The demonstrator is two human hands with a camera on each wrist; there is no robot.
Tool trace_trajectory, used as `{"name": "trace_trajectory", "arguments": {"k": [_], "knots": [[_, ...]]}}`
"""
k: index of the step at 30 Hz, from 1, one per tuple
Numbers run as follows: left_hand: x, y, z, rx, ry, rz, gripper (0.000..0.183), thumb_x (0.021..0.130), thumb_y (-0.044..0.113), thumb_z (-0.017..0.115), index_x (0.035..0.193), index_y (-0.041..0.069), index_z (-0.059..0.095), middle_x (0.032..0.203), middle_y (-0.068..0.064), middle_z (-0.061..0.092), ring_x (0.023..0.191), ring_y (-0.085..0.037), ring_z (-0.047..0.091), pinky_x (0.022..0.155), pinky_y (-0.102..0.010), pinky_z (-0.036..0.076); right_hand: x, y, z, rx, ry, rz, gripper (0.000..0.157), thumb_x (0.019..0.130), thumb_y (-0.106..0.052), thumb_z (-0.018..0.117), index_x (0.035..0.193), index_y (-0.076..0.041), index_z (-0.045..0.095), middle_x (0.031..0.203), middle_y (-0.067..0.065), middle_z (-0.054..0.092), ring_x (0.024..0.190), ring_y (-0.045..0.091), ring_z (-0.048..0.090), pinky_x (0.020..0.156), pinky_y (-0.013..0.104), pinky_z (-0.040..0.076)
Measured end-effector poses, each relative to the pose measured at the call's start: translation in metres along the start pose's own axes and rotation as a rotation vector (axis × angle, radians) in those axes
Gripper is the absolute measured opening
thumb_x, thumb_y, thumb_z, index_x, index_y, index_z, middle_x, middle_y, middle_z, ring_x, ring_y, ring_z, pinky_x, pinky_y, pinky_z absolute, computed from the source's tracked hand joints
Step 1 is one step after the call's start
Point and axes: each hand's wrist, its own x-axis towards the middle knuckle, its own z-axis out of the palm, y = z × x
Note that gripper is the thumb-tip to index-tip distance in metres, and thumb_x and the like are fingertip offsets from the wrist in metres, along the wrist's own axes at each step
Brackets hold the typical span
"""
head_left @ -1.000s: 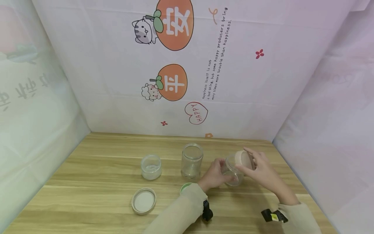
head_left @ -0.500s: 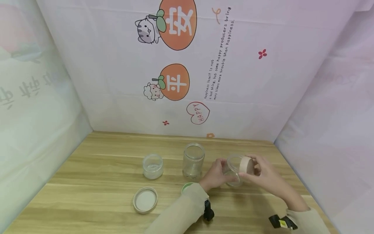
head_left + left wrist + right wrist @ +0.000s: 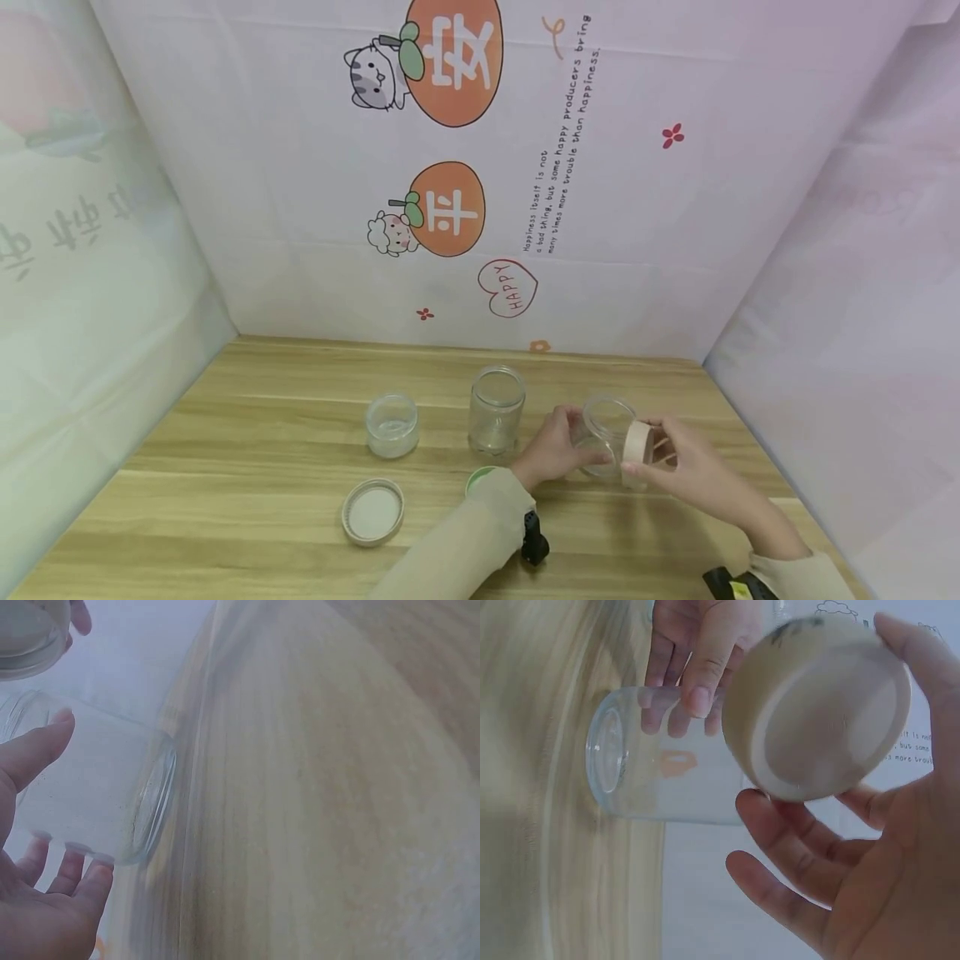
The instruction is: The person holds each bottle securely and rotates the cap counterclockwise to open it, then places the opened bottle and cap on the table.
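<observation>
My left hand grips a clear, straight-sided jar, thumb on one side and fingers on the other. The jar stands upright on the wooden table with its mouth uncovered. In my right hand is a round cream lid, pinched by its edge and turned on its side. It is held to the right of the jar, below the rim in the head view. In the right wrist view the lid shows a pale recessed disc and dark marks on its side, and it covers part of the jar.
A second tall clear jar stands left of the left hand, and a short clear jar farther left. A cream lid lies in front of it. The left sleeve partly hides a green-ringed lid. A printed cloth hangs behind.
My right hand has moved the lid down and to the right, from over the jar's rim to beside the jar, turning it more edge-on. The left hand keeps its hold on the jar.
</observation>
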Motion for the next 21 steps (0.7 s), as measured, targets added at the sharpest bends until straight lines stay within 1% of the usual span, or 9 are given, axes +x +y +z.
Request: {"name": "trace_trajectory", "arguments": {"k": [4, 6, 11, 13, 15, 18, 21], "knots": [[-0.001, 0.003, -0.001, 0.005, 0.001, 0.012, 0.075, 0.081, 0.032, 0.086, 0.137, 0.006, 0.044, 0.138, -0.013, 0.048, 0.126, -0.028, 0.049, 0.104, -0.041, 0.043, -0.006, 0.003, 0.001, -0.010, -0.042, -0.018, 0.062, 0.088, -0.028, 0.080, 0.136, -0.005, 0.048, 0.109, 0.004, 0.060, 0.093, 0.020, 0.059, 0.075, 0.033, 0.054], [0.000, 0.002, 0.000, 0.017, 0.005, 0.018, 0.074, 0.081, 0.032, 0.087, 0.136, 0.007, 0.044, 0.137, -0.014, 0.048, 0.125, -0.028, 0.050, 0.103, -0.039, 0.044, -0.008, 0.006, 0.002, -0.008, -0.067, -0.009, 0.061, 0.087, -0.030, 0.080, 0.135, -0.008, 0.048, 0.112, 0.003, 0.060, 0.094, 0.018, 0.060, 0.076, 0.035, 0.054], [0.003, -0.001, 0.001, 0.030, 0.008, 0.026, 0.074, 0.080, 0.032, 0.088, 0.135, 0.007, 0.045, 0.137, -0.014, 0.048, 0.124, -0.028, 0.050, 0.103, -0.038, 0.044, -0.012, 0.014, 0.006, -0.032, -0.100, -0.007, 0.064, 0.085, -0.034, 0.082, 0.133, -0.009, 0.049, 0.115, 0.003, 0.061, 0.096, 0.016, 0.061, 0.077, 0.042, 0.055], [0.003, -0.001, 0.001, 0.025, 0.009, 0.028, 0.074, 0.079, 0.031, 0.088, 0.134, 0.007, 0.045, 0.137, -0.014, 0.048, 0.124, -0.029, 0.050, 0.103, -0.039, 0.044, -0.014, 0.017, 0.007, -0.031, -0.109, -0.021, 0.065, 0.084, -0.033, 0.083, 0.132, -0.007, 0.049, 0.115, 0.004, 0.061, 0.097, 0.017, 0.061, 0.077, 0.044, 0.055], [0.003, -0.001, 0.001, 0.023, 0.013, 0.027, 0.073, 0.079, 0.031, 0.088, 0.133, 0.007, 0.046, 0.136, -0.014, 0.048, 0.125, -0.030, 0.050, 0.103, -0.040, 0.044, -0.015, 0.019, 0.008, -0.026, -0.119, -0.025, 0.068, 0.083, -0.033, 0.084, 0.133, -0.005, 0.049, 0.115, 0.005, 0.061, 0.099, 0.019, 0.061, 0.077, 0.043, 0.055], [0.003, -0.001, 0.000, 0.027, 0.016, 0.022, 0.074, 0.078, 0.033, 0.089, 0.133, 0.008, 0.047, 0.136, -0.012, 0.048, 0.125, -0.029, 0.050, 0.103, -0.040, 0.044, -0.018, 0.024, 0.010, -0.019, -0.142, -0.043, 0.072, 0.082, -0.033, 0.085, 0.133, 0.000, 0.047, 0.116, 0.008, 0.060, 0.101, 0.022, 0.060, 0.077, 0.038, 0.056], [0.002, -0.001, 0.000, 0.028, 0.016, 0.025, 0.074, 0.078, 0.033, 0.089, 0.133, 0.008, 0.047, 0.135, -0.010, 0.049, 0.124, -0.028, 0.051, 0.103, -0.040, 0.044, -0.022, 0.029, 0.014, -0.026, -0.162, -0.037, 0.075, 0.081, -0.036, 0.085, 0.134, 0.000, 0.045, 0.116, 0.008, 0.060, 0.104, 0.021, 0.059, 0.076, 0.031, 0.056]]}}
